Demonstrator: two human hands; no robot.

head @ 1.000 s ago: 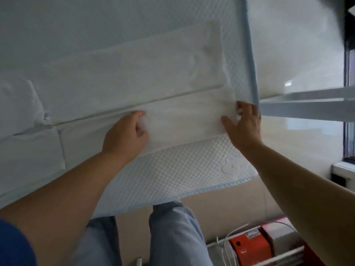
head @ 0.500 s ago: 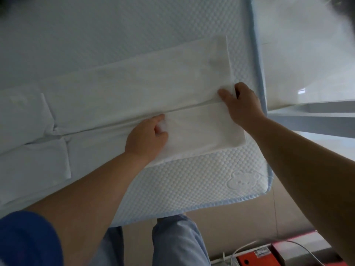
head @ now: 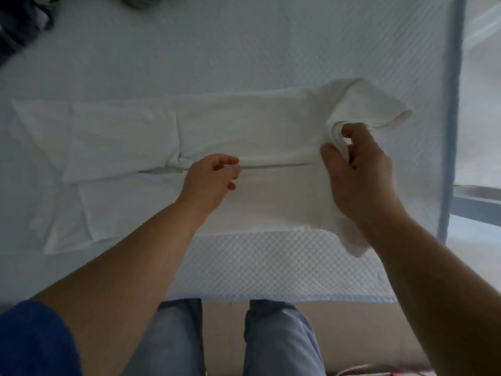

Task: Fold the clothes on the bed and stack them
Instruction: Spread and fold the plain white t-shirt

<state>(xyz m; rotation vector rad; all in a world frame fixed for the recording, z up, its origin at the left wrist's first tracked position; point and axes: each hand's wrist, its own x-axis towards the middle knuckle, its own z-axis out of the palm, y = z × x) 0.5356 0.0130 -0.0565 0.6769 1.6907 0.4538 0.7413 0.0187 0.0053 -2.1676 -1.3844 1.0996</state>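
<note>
Head view: right grip [head: 355,169] bunches white garment's [head: 244,126] end; left grip [head: 211,177] seemingly pinches midfold.

Garment spread across the bed, one hand at its middle and one at its right end.

The garment [head: 244,126] lies crosswise on the bed [head: 244,44], from the left edge of the frame nearly to the bed's right border. The left hand [head: 210,177] sits at its centre; the right hand [head: 355,172] grips its raised right end. A pile of other clothes [head: 24,20] lies on the bed in the upper left corner. The person's legs [head: 282,337] stand at the bottom, below the bed's near edge.
</note>
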